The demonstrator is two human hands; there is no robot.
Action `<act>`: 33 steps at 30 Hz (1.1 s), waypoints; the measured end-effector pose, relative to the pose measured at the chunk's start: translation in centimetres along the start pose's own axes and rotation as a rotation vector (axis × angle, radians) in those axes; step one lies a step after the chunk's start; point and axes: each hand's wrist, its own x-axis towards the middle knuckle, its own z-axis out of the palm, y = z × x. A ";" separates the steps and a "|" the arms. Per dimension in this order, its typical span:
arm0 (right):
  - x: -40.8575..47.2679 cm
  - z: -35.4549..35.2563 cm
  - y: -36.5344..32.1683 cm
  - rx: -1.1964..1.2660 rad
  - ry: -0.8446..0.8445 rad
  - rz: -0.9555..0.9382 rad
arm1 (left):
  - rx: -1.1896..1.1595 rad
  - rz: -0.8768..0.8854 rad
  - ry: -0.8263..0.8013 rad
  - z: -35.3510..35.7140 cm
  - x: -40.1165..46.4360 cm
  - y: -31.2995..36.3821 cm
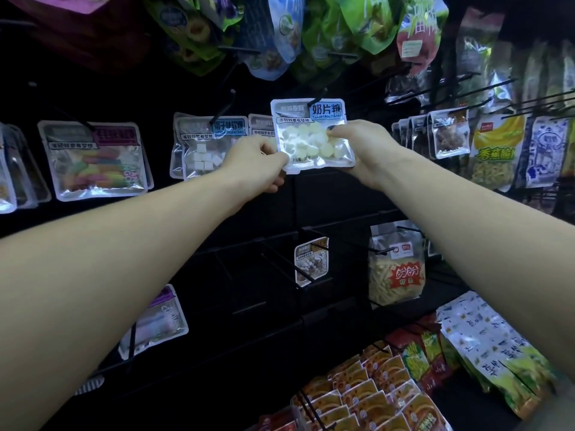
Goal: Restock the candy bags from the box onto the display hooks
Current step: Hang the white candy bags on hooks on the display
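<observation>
A clear candy bag (pixel 311 136) with a blue label and round white candies is held up against the dark display wall. My left hand (pixel 256 164) pinches its lower left corner. My right hand (pixel 362 147) grips its right edge. A black display hook (pixel 317 98) sticks out at the bag's top edge, in front of the label; whether the bag hangs on it I cannot tell. Another bag of the same kind (pixel 260 124) shows just behind, to the left. No box is in view.
A bag of white cubes (pixel 203 147) and a bag of coloured sweets (pixel 96 160) hang to the left. Snack bags (pixel 448 133) crowd the hooks on the right. Several bare hooks (pixel 280 262) jut out below. Orange packets (pixel 367 396) fill the bottom right.
</observation>
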 end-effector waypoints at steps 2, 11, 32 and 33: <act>0.8 0.7 0.8 -0.027 0.036 0.020 | 0.159 0.002 0.024 -0.6 0.3 -1.2; 3.9 5.1 4.1 -0.011 0.089 0.070 | 0.902 0.052 0.224 -5.4 1.3 -7.4; -0.6 11.7 6.6 -0.486 0.183 -0.480 | 0.621 0.063 0.167 -9.5 4.2 -9.2; -1.0 12.3 6.6 -0.492 0.120 -0.485 | 0.601 0.056 0.166 -9.5 4.3 -9.1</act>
